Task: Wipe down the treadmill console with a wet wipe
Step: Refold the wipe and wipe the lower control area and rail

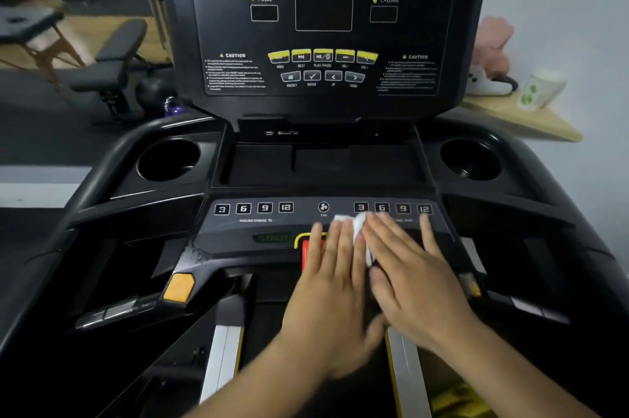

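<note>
Grey walls and a dark floor surround me, with a black padded weight bench (115, 56) off to the left and a pale wooden bench (531, 121) to the right that carries a white cup with green dots (541, 90) and a pink soft toy (493, 43). Straight ahead stands the black treadmill console (323, 26), its upright panel showing dark display windows, a row of yellow-edged media buttons (322, 56) and caution labels on either side. Below it sit two round cup holders, one on the left (168, 160) and one on the right (471, 160), with a shallow tray between them. Nearer to me is the lower control strip with numbered keys 3, 6, 9, 12 on both sides and a fan button (323, 207) in the middle. My left hand (333, 274) and right hand (408, 267) lie flat on this strip, fingers spread, side by side and touching. The crumpled white wet wipe (355, 227) is pressed under them, showing between the two hands just below the right-hand 3 key. Neither grip is clenched; both palms are released and flat on the wipe. My left fingers partly cover the red stop button with its yellow rim (306, 247). Both hands look blurred.
</note>
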The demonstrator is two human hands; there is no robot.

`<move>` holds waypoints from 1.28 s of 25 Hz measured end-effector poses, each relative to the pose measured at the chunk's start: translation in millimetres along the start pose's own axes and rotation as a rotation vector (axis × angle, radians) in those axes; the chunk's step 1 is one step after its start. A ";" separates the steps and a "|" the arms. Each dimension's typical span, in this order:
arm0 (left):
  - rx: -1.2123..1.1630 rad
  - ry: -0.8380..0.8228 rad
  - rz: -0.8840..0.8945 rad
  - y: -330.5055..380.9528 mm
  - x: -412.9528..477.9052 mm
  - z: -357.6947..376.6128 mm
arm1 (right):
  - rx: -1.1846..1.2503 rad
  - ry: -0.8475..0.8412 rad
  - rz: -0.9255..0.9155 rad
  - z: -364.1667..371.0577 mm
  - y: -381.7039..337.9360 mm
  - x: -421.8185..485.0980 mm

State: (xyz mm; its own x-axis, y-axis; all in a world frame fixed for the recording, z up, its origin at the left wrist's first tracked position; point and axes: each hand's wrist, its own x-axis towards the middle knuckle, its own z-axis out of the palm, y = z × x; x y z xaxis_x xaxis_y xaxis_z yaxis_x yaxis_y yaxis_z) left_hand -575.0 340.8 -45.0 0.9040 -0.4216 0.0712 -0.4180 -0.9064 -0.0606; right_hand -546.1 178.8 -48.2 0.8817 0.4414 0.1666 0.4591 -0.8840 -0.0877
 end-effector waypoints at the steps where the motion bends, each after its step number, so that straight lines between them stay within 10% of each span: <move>1: 0.019 0.026 -0.007 7.3 -4.5 -0.4 | 0.008 0.001 -0.023 0.2 4.9 -8.9; 32: 0.057 -0.058 0.197 76.6 43.7 -1.6 | 0.594 -0.066 0.306 -13.6 79.9 -66.0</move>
State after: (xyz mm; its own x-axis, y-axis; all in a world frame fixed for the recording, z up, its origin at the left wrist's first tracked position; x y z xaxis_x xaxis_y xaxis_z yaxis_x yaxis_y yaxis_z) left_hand -567.7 252.9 -44.9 0.8095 -0.5871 -0.0054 -0.5831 -0.8029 -0.1243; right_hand -569.1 76.9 -52.9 0.9776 0.2100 -0.0106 0.1529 -0.7445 -0.6499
